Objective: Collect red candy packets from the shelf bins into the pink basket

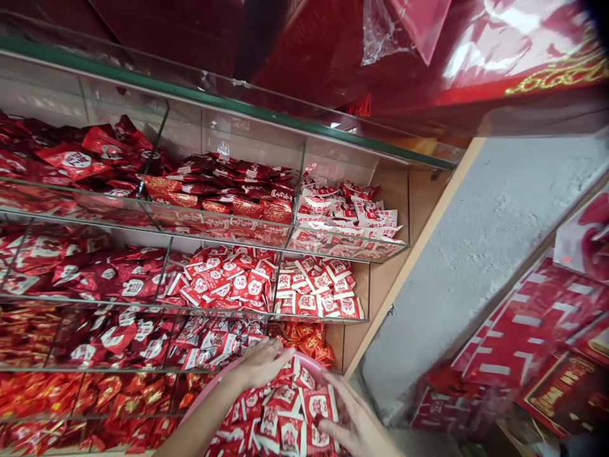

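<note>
Pink basin sits low at the right end of the shelving, heaped with red-and-white packets, just in front of the orange-red packets. Left hand lies over the far-left rim, fingers together, thumb out; can't tell if it's clamped on the rim. Right hand is on the right side of the heap, thumb and forefinger apart around a packet, no clear pinch. Main risk imo: spill, since the heap looks loose and a tilt or one-sided push could slide packets over the rim. Basin's support is out of view, so can't rule out a tip if weight shifts. Also glass edge is near; lifting straight up could knock it. Strays landing among the orange-red ones would mix the stock
</note>
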The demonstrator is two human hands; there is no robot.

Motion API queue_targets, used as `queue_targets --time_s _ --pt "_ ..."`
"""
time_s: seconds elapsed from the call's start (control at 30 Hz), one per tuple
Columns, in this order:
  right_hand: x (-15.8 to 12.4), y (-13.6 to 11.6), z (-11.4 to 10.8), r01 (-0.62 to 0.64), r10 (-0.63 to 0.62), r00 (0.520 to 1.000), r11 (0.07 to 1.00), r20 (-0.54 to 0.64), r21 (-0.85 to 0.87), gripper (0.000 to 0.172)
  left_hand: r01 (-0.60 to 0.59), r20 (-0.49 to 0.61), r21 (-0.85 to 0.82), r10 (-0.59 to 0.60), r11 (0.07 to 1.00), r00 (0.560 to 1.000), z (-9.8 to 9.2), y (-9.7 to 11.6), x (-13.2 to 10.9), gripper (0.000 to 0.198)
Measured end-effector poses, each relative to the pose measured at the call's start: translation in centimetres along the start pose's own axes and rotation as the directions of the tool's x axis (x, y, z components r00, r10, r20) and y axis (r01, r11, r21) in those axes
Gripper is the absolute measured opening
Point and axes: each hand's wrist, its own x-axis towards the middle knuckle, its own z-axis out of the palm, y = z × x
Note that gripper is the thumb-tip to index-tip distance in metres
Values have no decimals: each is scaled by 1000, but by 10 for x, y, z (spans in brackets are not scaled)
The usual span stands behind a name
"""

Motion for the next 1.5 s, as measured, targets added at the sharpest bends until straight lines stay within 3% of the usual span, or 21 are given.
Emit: queue_targets --time_s 0.23,0.33,0.5,0.6,0.73,0.97,1.03,1.27,1.5 --pt "-1 6 1 -6 4 998 1000 -65 -23 64 35 42 30 -36 999 998 2 -2 0 83" --pt "0 5 -3 28 -31 982 999 -187 -21 60 43 43 26 -44 999 998 0 -1 0 82" --pt "14 -11 -22 68 -86 913 996 -398 -59 53 62 47 8 -63 998 997 0 0 -1 82" --pt "31 -25 -38 141 -166 847 986 -504 -87 48 51 43 8 -51 999 998 1 -2 0 82" --pt "60 -42 -58 241 -248 719 965 -649 -102 39 53 31 36 -54 998 998 4 -7 3 82" --pt "128 -63 -101 291 -430 527 902 -733 -320 26 39 29 30 -40 999 999 5 -9 4 80" --pt "145 -63 -108 255 -450 498 893 -741 -371 22 46 23 32 -47 998 999 4 -8 3 79" --pt "161 -51 -102 191 -464 466 884 -753 -426 24 64 36 7 -64 998 997 0 -2 -1 80" --pt "161 -51 -99 65 -485 527 841 -697 -537 30 101 60 -13 -100 995 993 -1 2 -1 85"
